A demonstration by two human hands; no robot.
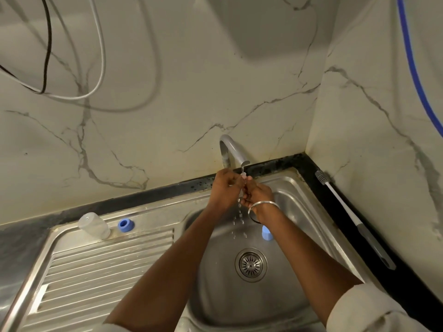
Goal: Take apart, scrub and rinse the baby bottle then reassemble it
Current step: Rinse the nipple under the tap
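Baby bottle, where it is: in pieces; the bottle body (94,225) lies on its side on the drainboard (107,264), the blue ring (125,225) just beside it, the blue cap (266,233) down in the sink (299,212)
Left hand (224,188): fingers curled in, pinching a small clear piece (243,174) under the spout
Right hand (257,196): meets the left, fingers curled round the same piece from below; a bangle (262,207) sits at the wrist
Small clear piece: too small to name for sure, probably the teat
Water (239,216): falls from the tap (231,146) over both hands into the basin
How it will likely handle: light, soft and squashy, slick when wet; apt to slip out and drop toward the drain (251,264)
Where to hold: by the wider base rim, between thumb and fingertips, not the thin tip
Bottle body: light, stiff, clear plastic by the look; grip it round the middle
Brush (347,212): lies on the dark ledge to the right, well apart from the hands
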